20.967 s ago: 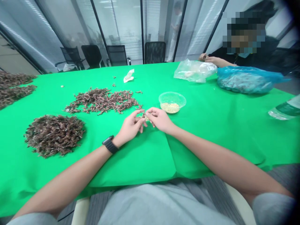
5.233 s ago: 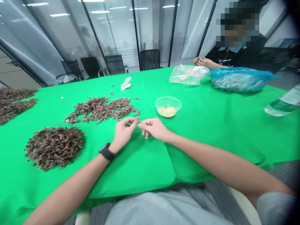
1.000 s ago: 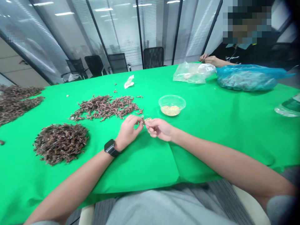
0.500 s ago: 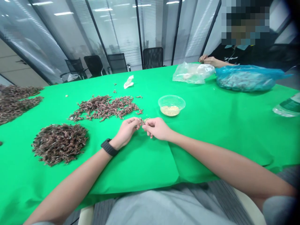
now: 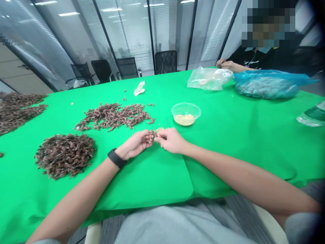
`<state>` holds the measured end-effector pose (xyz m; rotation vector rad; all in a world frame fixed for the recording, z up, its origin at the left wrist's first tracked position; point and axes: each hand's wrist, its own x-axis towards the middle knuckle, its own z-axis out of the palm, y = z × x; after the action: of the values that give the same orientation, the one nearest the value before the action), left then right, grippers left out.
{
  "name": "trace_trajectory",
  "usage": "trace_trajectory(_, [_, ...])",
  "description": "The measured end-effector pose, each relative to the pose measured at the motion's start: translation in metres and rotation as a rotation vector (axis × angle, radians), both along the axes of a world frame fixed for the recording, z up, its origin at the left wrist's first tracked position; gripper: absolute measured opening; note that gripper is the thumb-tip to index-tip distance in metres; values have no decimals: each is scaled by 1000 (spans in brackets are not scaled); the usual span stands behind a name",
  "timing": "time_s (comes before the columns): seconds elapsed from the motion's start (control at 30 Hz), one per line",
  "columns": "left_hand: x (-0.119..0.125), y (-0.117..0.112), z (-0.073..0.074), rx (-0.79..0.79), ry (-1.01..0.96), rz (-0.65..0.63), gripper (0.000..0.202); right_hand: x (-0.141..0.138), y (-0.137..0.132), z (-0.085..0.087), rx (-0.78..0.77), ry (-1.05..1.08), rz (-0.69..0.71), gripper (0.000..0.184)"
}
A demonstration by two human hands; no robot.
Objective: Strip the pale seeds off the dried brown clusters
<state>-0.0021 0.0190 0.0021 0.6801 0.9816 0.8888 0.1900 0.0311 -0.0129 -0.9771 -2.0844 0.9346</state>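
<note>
My left hand (image 5: 138, 143), with a black band on its wrist, is closed in a pinch on a small dark brown dried piece (image 5: 154, 134). Fingertips of my right hand (image 5: 171, 140) are pinched together against that piece from the other side; whether they also grip it is hidden. Small pale yellow bits (image 5: 159, 129) lie on the cloth just behind my fingers. Beyond my right hand stands a clear plastic bowl (image 5: 186, 110) with similar pale bits in its bottom. A loose spread of brown dried pieces (image 5: 116, 116) lies beyond my left hand.
On the green tablecloth (image 5: 228, 135), a dense brown heap (image 5: 65, 156) lies left, with more piles (image 5: 17, 110) farther off. A crumpled white wrapper (image 5: 139, 88), clear bag (image 5: 209, 79), filled blue bag (image 5: 270, 84) and bottle (image 5: 313, 115) lie around. A person's hands (image 5: 225, 64) are at the far right.
My left hand has rolled so that more of its palm shows, and it has shifted slightly down. My right hand stays nearly in place, fingers drawn closer together. More pale bits show behind the fingers.
</note>
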Motion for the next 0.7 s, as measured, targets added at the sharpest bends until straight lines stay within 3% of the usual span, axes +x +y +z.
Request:
trace_trajectory(0.23, [-2,0,8,-99,-56,-35,21,1,-1,1,89,-42,-1,36])
trace_trajectory(0.7, [-1,0,5,-89,-68,-25,17,2,1,1,51,-50,0,33])
